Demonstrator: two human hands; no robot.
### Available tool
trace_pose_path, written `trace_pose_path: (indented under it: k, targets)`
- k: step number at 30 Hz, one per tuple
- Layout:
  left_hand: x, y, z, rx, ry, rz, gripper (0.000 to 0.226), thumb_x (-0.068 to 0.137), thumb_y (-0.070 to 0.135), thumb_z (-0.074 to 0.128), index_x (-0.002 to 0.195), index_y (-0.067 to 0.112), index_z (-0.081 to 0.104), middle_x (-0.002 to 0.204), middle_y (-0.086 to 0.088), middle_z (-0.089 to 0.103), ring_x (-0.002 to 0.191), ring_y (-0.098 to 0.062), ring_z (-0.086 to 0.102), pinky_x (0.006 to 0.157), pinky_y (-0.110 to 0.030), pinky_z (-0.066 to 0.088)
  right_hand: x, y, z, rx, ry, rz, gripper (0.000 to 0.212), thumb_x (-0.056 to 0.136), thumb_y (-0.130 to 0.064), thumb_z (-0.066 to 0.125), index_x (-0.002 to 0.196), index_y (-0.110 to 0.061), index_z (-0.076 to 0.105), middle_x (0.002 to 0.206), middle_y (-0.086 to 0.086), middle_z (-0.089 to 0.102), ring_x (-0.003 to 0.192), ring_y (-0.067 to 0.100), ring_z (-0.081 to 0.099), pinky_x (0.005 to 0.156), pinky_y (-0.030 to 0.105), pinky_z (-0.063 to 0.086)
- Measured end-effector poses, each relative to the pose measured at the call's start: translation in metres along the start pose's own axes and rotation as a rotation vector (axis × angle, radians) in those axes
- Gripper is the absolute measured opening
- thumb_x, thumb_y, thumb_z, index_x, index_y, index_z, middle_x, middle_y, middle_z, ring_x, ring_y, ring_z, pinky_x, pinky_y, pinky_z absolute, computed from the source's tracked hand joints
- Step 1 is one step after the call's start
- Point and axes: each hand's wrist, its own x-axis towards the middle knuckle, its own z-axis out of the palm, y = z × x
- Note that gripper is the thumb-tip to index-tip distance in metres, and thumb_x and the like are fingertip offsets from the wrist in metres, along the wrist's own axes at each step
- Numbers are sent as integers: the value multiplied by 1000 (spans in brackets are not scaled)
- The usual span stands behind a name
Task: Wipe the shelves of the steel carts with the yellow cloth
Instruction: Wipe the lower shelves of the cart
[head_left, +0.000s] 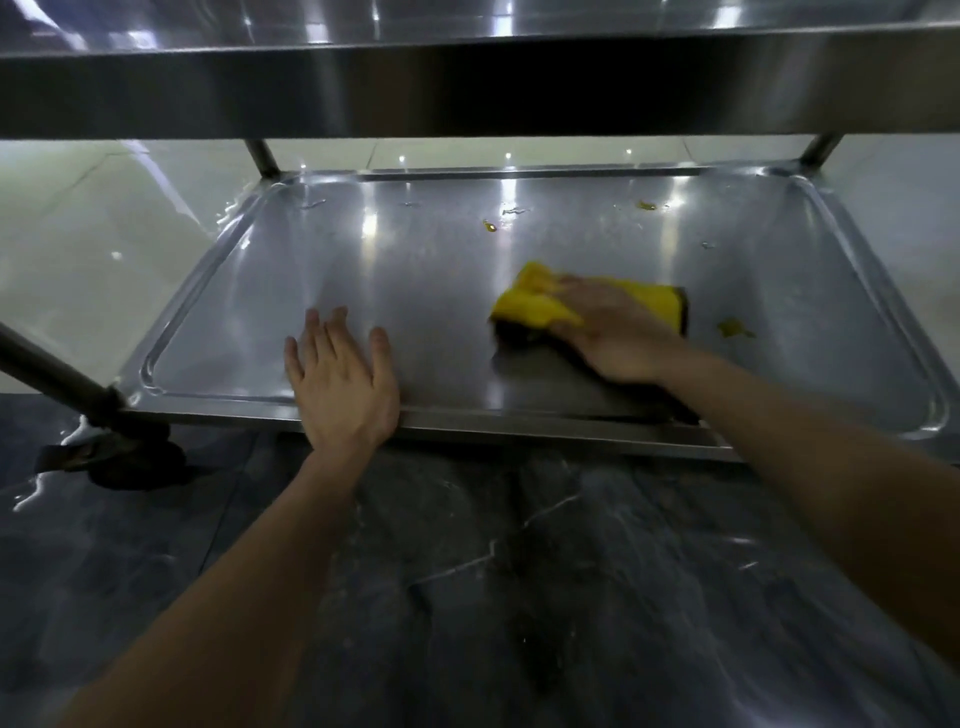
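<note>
I look down at the bottom shelf (415, 270) of a steel cart. The yellow cloth (530, 304) lies on the shelf right of centre, blurred by motion. My right hand (615, 332) presses flat on top of it, fingers spread over the fabric. My left hand (340, 382) rests open on the shelf's front rim, palm down, fingers straight. Yellow-orange spots mark the steel: one smear (735, 328) right of the cloth, one (489, 225) near the middle back, one (647, 206) at the back right.
The cart's upper shelf (467, 78) overhangs close above, leaving a low gap. Cart legs (262, 156) stand at the back corners, and a caster wheel (135, 462) sits at the front left. Dark marble floor lies in front; pale glossy tiles lie behind.
</note>
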Motion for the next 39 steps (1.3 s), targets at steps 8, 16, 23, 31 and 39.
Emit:
trace_pose_path:
  k: [8, 16, 23, 31, 39]
  targets:
    - [-14, 77, 6, -17, -28, 175, 61, 110, 55, 29, 153, 16, 49, 168, -10, 41, 166, -27, 18, 135, -52, 9, 1, 37, 15, -60, 178, 423, 67, 105, -62, 31, 164, -31, 35, 173, -4, 28, 161, 21, 23, 132, 45, 13]
    - [-26, 135, 52, -12, -97, 181, 66, 111, 46, 19, 166, 13, 33, 176, -14, 27, 166, -31, 15, 134, -54, 9, -14, 2, 12, -34, 138, 485, 58, 112, -50, 32, 167, -36, 24, 177, 4, 16, 163, 27, 13, 131, 46, 8]
    - [-35, 129, 51, -47, -11, 186, 65, 108, 41, 25, 160, 5, 42, 167, -18, 43, 161, -37, 29, 131, -56, 20, -63, -5, 13, -73, 141, 278, 54, 111, -40, 41, 164, -28, 36, 175, -1, 25, 161, 23, 23, 131, 41, 13]
    - [-33, 135, 54, -54, -18, 216, 62, 108, 39, 29, 158, 6, 43, 163, -18, 47, 159, -37, 32, 130, -57, 23, -50, 1, 8, -87, 286, 820, 64, 108, -36, 31, 167, -14, 23, 175, 17, 15, 161, 37, 17, 130, 55, 9]
    - [-33, 130, 51, -102, -18, 159, 66, 107, 42, 25, 161, 7, 41, 167, -17, 44, 161, -34, 29, 132, -54, 19, -86, 43, -8, -199, 211, 610, 58, 111, -43, 34, 167, -29, 27, 176, 1, 19, 162, 27, 20, 129, 45, 17]
